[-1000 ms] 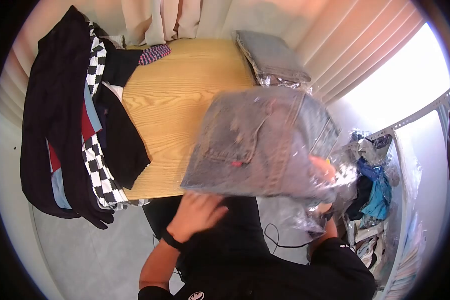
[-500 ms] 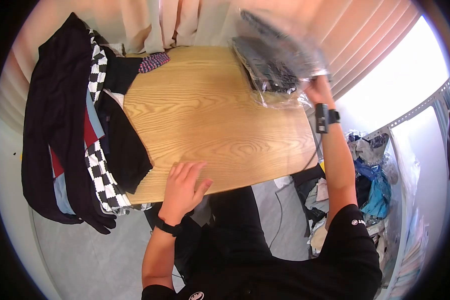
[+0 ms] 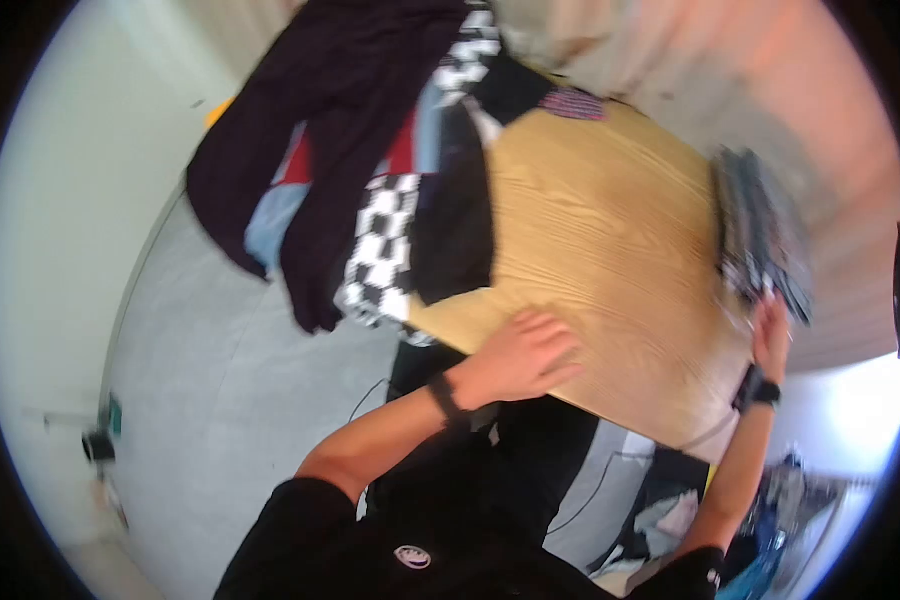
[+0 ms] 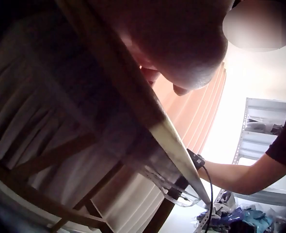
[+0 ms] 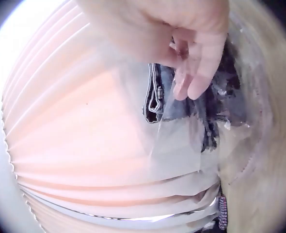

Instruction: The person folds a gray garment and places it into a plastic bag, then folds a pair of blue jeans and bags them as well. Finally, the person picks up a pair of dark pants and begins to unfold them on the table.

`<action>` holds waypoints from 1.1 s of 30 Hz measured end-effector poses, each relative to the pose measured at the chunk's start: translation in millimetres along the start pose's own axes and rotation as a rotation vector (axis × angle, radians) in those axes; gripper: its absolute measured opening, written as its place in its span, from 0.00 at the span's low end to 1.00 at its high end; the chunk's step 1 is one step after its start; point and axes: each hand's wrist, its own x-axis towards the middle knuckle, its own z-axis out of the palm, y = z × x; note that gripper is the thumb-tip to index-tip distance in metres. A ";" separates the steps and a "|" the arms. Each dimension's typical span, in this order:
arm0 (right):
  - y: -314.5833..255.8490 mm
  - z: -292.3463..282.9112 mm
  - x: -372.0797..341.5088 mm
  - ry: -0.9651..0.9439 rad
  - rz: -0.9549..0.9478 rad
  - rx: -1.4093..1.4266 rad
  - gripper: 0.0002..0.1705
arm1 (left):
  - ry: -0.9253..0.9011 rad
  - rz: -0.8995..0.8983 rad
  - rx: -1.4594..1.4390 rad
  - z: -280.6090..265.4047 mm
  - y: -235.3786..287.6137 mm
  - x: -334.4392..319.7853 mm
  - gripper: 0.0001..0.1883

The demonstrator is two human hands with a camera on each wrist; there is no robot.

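Note:
Folded jeans in clear plastic bags [image 3: 760, 225] lie stacked at the table's far right corner, beside the curtain. My right hand [image 3: 770, 335] is at the near end of this stack, and its fingers and thumb pinch the clear film of a bag. In the right wrist view, dark folded denim [image 5: 174, 114] shows through the plastic just beyond the curled fingers. My left hand [image 3: 522, 355] rests at the table's front edge, fingers loosely extended and holding nothing. From below, the left wrist view shows that hand [image 4: 182, 43] dark above the table edge.
Dark purple trousers [image 3: 355, 90], a checkered garment [image 3: 382, 235] and black clothing [image 3: 457, 215] hang over the left side of the wooden table [image 3: 610, 230]. A patterned cloth [image 3: 575, 104] lies at the back. Bagged clothes [image 4: 252, 221] lie low at the right, near metal shelving [image 4: 264, 114].
My right hand carried the bagged jeans from in front of me onto the stack at the back right. My left hand came up to the table edge. The head view has turned left.

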 end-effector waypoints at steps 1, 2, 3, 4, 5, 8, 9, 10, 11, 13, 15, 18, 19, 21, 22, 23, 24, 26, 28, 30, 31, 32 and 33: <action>1.8 -13.9 11.9 -0.041 -0.026 -0.041 0.24 | 0.020 -0.055 0.046 -0.5 1.5 0.1 0.17; -0.8 -10.9 15.3 -0.014 0.011 0.057 0.25 | -0.002 -0.060 0.017 0.0 3.1 2.0 0.16; -11.8 19.5 5.9 0.085 0.073 0.122 0.24 | -0.026 -0.050 -0.020 -1.2 3.3 4.4 0.16; -29.1 58.2 -10.8 0.043 0.167 0.228 0.24 | -0.017 -0.059 0.004 -0.9 2.1 5.4 0.16; -39.3 82.8 -18.3 0.004 0.259 0.329 0.24 | -0.014 -0.053 -0.003 0.4 1.9 5.3 0.15; -44.2 62.5 10.8 0.130 0.234 0.491 0.24 | -0.020 -0.053 -0.022 0.1 1.9 4.3 0.15; -44.9 48.9 25.3 0.137 0.230 0.489 0.24 | -0.024 -0.057 -0.028 0.9 2.5 4.8 0.15; -43.5 33.3 42.9 0.225 0.252 0.409 0.22 | -0.028 -0.049 -0.038 1.9 3.8 5.0 0.15; -43.9 34.5 50.5 0.308 0.269 0.330 0.20 | -0.015 -0.048 -0.032 1.5 3.8 5.0 0.15; -44.2 23.3 56.5 0.215 0.268 0.043 0.15 | -0.001 -0.037 -0.039 0.1 3.3 5.7 0.15; -41.9 34.7 49.7 0.225 0.217 -0.010 0.15 | 0.017 -0.046 -0.041 0.3 3.7 5.4 0.15; -47.0 26.8 43.2 0.167 0.266 -0.024 0.18 | -0.007 -0.059 -0.041 -1.6 4.0 5.8 0.15; -48.1 27.4 37.2 0.154 0.273 -0.077 0.19 | -0.004 -0.054 -0.042 -1.7 4.3 6.0 0.15; -53.4 57.5 1.8 0.188 0.258 -0.223 0.22 | 0.022 -0.048 -0.058 -1.6 4.2 5.6 0.15; -54.5 65.6 -10.7 0.114 0.258 -0.257 0.23 | 0.027 -0.043 -0.061 -2.7 3.8 6.0 0.15; -57.9 66.6 -21.4 0.050 0.255 -0.289 0.23 | 0.054 -0.043 -0.038 -3.9 3.9 4.9 0.14; -58.6 66.6 -28.9 0.033 0.240 -0.325 0.23 | 0.073 -0.026 -0.034 -2.0 5.1 6.6 0.14; -51.7 76.8 -23.1 0.052 0.239 -0.312 0.22 | 0.041 -0.031 -0.037 4.7 1.3 4.4 0.13; -45.8 81.5 -0.5 0.106 0.246 -0.258 0.22 | 0.021 -0.051 -0.040 1.9 4.0 5.8 0.11; -42.5 83.4 29.3 0.131 0.288 -0.206 0.21 | -0.024 -0.083 -0.060 -4.8 7.2 8.3 0.12; -41.5 82.6 42.8 0.114 0.324 -0.189 0.21 | -0.041 -0.059 -0.083 -4.8 8.2 8.1 0.12; -36.7 76.9 58.0 -0.005 0.422 -0.175 0.23 | -0.036 -0.076 -0.064 -1.6 3.5 6.7 0.12; -39.6 82.5 51.3 0.005 0.412 -0.171 0.23 | -0.031 -0.104 -0.057 -2.0 2.9 7.4 0.12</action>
